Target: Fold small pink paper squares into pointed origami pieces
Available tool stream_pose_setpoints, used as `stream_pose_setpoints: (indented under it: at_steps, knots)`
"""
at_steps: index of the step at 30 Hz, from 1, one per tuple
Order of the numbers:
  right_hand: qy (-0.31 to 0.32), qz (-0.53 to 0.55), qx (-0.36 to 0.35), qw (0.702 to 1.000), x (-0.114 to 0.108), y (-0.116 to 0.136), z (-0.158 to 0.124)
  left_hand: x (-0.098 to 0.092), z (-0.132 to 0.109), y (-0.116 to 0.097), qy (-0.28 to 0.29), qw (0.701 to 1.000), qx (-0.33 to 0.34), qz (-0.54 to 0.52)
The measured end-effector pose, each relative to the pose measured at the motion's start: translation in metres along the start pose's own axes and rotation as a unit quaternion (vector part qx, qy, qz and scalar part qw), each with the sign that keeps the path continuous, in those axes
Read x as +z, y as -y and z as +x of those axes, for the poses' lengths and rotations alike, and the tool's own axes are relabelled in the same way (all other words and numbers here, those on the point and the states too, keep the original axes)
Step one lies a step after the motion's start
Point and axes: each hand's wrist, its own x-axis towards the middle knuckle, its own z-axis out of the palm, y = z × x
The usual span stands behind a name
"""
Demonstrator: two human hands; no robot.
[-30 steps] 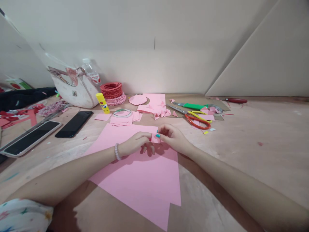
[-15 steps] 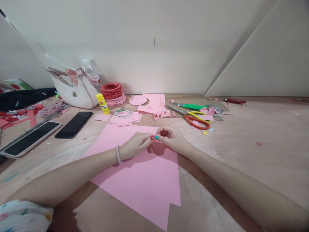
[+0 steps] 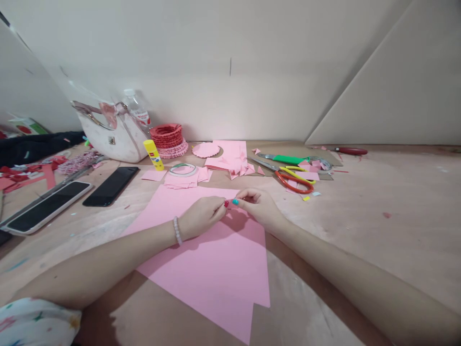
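Observation:
My left hand (image 3: 203, 215) and my right hand (image 3: 262, 210) meet over large pink paper sheets (image 3: 212, 274) lying on the table. Thumb and fingers of each are closed on a small piece of pink paper (image 3: 230, 204); most of it is hidden behind the fingertips. Beyond my hands lie a roll of tape (image 3: 182, 169) on small pink paper squares (image 3: 182, 182), and a heap of folded pink paper pieces (image 3: 239, 166). A pair of scissors with orange handles (image 3: 293, 183) rests to the right of the heap.
At the back left stand a white handbag (image 3: 117, 139), a plastic bottle (image 3: 136, 108), a yellow glue stick (image 3: 154, 155) and stacked red paper rings (image 3: 166, 137). Two phones, one black (image 3: 111, 186), lie at left. A green-handled cutter (image 3: 288, 158) and a red-handled tool (image 3: 353, 151) lie at back right.
The pink paper piece between my fingertips shows less than before, and my fingers have shifted on it. Both arms stay in nearly the same place.

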Motion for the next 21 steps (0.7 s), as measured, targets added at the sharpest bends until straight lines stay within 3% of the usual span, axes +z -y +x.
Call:
stream_pose_setpoints:
  at_steps: [7,13,18,21]
  knots:
    - [0.039,0.018,-0.013,0.999,0.004,-0.001,-0.001,-0.002,-0.001,-0.002,-0.017,1.000,-0.007,-0.017]
    - [0.033,0.031,-0.022,0.999,0.009,0.003,-0.004,-0.001,-0.001,-0.005,0.000,0.999,-0.010,-0.032]
    - [0.099,0.046,-0.035,0.993,0.007,0.007,-0.005,-0.003,-0.001,0.001,0.038,0.994,0.024,-0.095]
    - [0.159,0.046,-0.007,0.986,0.001,0.006,-0.004,-0.005,-0.002,0.007,0.094,0.974,0.023,-0.203]
